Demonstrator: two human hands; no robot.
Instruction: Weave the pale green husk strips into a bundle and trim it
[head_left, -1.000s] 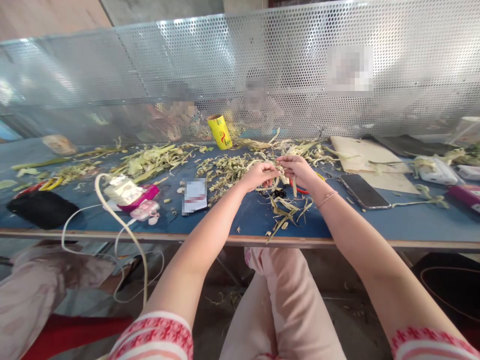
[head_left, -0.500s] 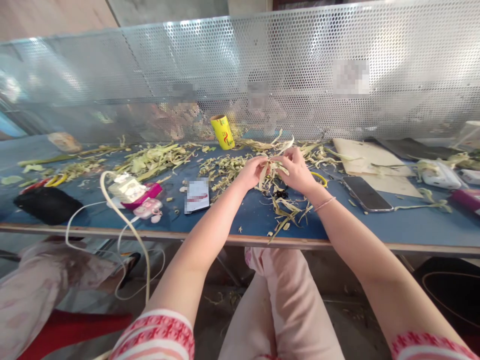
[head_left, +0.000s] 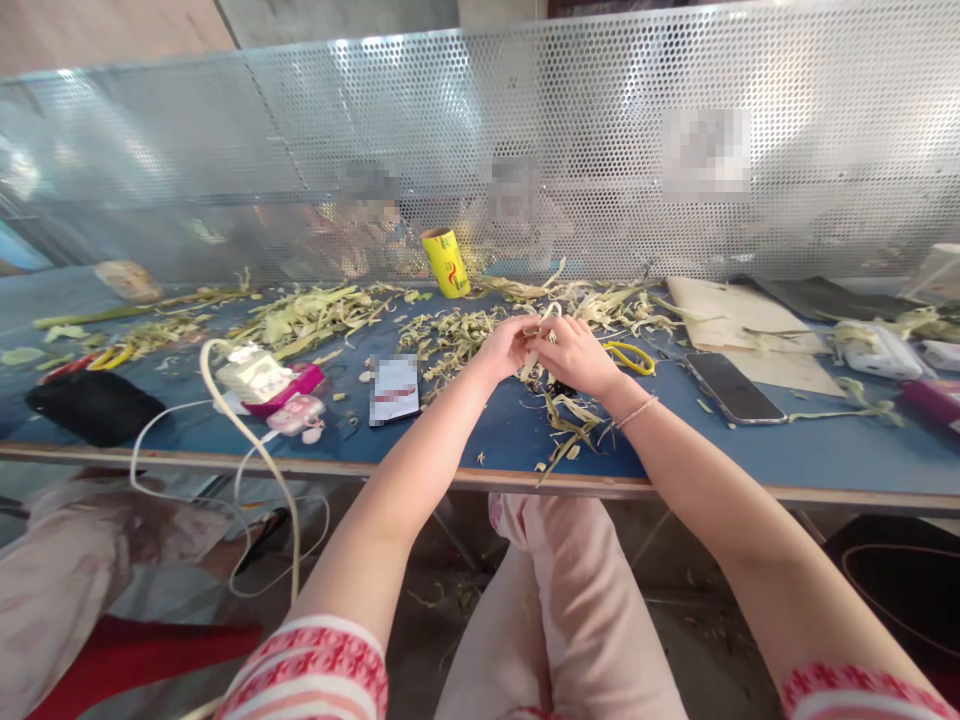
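Close together above the middle of the table, my left hand [head_left: 511, 345] and my right hand [head_left: 576, 355] have their fingers closed on a pale leaf strip [head_left: 552, 312]. Part of it loops up above the fingertips; the rest is largely hidden by the hands. Curled dry leaf strips [head_left: 446, 338] lie beneath and to the left of my hands. More leaf scraps [head_left: 574, 422] lie near the table's front edge, below my right hand. Just right of that hand is a yellow loop-shaped handle [head_left: 634, 358].
A yellow tube [head_left: 446, 264] stands tilted against the perforated metal screen [head_left: 600, 150]. Phones lie on both sides, one dark [head_left: 735, 388] and one lit [head_left: 395, 390]. At left are a power strip [head_left: 259, 375] with cables, a black pouch [head_left: 96, 408] and a leaf pile [head_left: 307, 318].
My right hand has moved left and slightly down, closing in over the leaf strip near my left hand. More of the yellow handle now shows. My left hand has barely moved.
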